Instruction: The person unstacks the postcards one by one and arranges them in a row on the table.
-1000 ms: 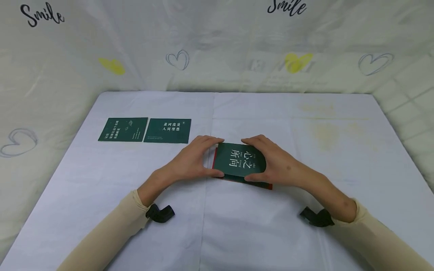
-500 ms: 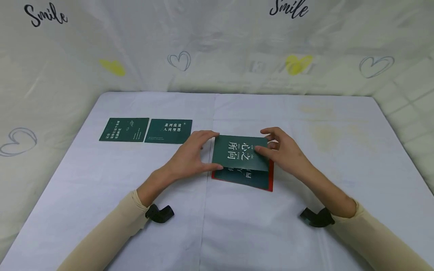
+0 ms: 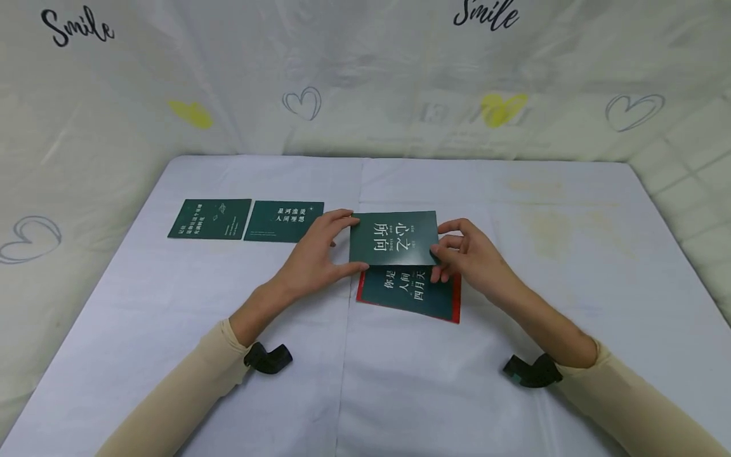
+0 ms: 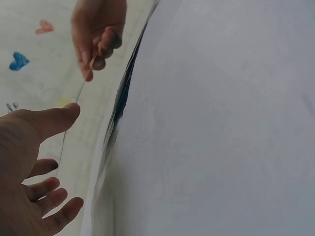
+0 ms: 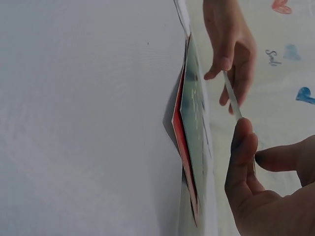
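Looking down on the white-covered surface [image 3: 514, 381], I see "Smile" printed on the backdrop [image 3: 365, 76]. Two green cards [image 3: 245, 219] already lie side by side at far left; a red-edged stack [image 3: 411, 295] remains, its top reading 你是人间四月天. My left hand [image 3: 311, 263] and right hand [image 3: 471, 260] pinch the lifted card [image 3: 393, 238], marked 心之所向, by its edges, fingers curled, just above the stack.

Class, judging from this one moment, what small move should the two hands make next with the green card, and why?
Probably carry the lifted card left and lay it beside the two cards already in a row: both hands, left hand and right hand, pinch it clear of the stack.
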`<control>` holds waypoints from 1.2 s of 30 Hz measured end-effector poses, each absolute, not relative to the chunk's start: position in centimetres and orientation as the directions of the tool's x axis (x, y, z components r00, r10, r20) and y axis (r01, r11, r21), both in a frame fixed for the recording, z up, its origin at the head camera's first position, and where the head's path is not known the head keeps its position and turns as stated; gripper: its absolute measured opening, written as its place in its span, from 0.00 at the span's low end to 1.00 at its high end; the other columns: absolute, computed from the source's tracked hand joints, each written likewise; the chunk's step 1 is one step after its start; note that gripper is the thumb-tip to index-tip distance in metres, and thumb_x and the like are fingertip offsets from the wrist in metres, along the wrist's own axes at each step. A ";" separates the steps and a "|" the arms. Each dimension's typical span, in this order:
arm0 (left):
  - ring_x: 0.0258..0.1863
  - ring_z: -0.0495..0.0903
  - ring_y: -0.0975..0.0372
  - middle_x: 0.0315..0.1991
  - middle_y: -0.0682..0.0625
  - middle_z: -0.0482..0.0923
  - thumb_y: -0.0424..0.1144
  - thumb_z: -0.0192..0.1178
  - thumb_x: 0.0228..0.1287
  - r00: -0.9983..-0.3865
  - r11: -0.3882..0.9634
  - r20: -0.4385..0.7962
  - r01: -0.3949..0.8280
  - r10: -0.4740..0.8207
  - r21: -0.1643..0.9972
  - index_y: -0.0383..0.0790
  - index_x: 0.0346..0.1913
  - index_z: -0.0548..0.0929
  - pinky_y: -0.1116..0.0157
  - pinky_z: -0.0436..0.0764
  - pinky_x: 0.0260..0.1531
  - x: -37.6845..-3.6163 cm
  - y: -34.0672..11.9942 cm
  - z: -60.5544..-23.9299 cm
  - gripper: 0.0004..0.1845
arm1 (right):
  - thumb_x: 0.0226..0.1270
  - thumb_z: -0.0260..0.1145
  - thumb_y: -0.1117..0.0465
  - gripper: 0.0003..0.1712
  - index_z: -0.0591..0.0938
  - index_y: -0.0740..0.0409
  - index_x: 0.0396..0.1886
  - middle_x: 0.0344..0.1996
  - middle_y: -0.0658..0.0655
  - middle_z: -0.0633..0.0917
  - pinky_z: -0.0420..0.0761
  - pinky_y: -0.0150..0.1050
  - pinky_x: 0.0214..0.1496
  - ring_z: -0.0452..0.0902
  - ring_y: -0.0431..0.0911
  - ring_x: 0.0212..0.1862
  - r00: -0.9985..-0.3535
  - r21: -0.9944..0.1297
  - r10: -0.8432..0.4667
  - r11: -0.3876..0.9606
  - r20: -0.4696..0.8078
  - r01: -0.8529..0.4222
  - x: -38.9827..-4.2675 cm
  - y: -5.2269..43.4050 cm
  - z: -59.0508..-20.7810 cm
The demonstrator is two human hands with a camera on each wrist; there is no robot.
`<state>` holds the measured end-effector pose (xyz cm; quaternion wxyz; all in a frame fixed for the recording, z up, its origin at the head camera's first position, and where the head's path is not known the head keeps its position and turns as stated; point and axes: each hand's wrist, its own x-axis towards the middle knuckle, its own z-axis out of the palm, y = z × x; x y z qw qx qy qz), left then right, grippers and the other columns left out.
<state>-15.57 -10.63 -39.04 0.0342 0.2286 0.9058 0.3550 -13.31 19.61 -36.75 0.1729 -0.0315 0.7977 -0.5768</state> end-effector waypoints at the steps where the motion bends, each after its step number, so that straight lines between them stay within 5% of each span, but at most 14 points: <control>1: 0.77 0.64 0.57 0.80 0.51 0.61 0.51 0.79 0.57 -0.895 0.646 0.100 0.387 0.435 0.657 0.44 0.74 0.72 0.58 0.83 0.61 -15.6 -10.6 -39.0 0.44 | 0.80 0.61 0.61 0.27 0.60 0.66 0.68 0.38 0.60 0.85 0.87 0.35 0.37 0.88 0.46 0.28 -0.936 -0.932 -0.258 0.329 -0.240 0.149 -13.2 19.5 -36.7; 11: 0.75 0.67 0.53 0.80 0.47 0.58 0.49 0.77 0.61 -0.905 0.645 0.103 0.370 0.413 0.668 0.44 0.74 0.73 0.55 0.83 0.60 -15.6 -10.7 -39.1 0.40 | 0.82 0.57 0.64 0.23 0.59 0.65 0.66 0.34 0.63 0.85 0.84 0.35 0.32 0.82 0.45 0.24 -0.931 -0.943 -0.286 0.305 -0.224 0.134 -13.3 19.3 -36.9; 22: 0.42 0.85 0.59 0.51 0.48 0.86 0.43 0.73 0.65 -0.957 0.697 0.072 0.254 0.280 0.671 0.41 0.73 0.73 0.60 0.83 0.45 -15.0 -10.7 -39.2 0.35 | 0.83 0.56 0.62 0.24 0.60 0.65 0.69 0.37 0.63 0.86 0.84 0.32 0.37 0.84 0.43 0.28 -0.944 -0.956 -0.279 0.276 -0.177 0.098 -13.7 18.9 -37.3; 36: 0.44 0.87 0.56 0.52 0.45 0.86 0.39 0.71 0.67 -0.982 0.725 0.073 0.179 0.176 0.665 0.37 0.70 0.77 0.56 0.84 0.47 -15.3 -11.2 -39.9 0.30 | 0.81 0.59 0.63 0.36 0.58 0.59 0.82 0.42 0.67 0.85 0.84 0.33 0.38 0.85 0.47 0.32 -0.931 -0.925 -0.316 0.377 -0.182 0.052 -15.0 17.5 -37.9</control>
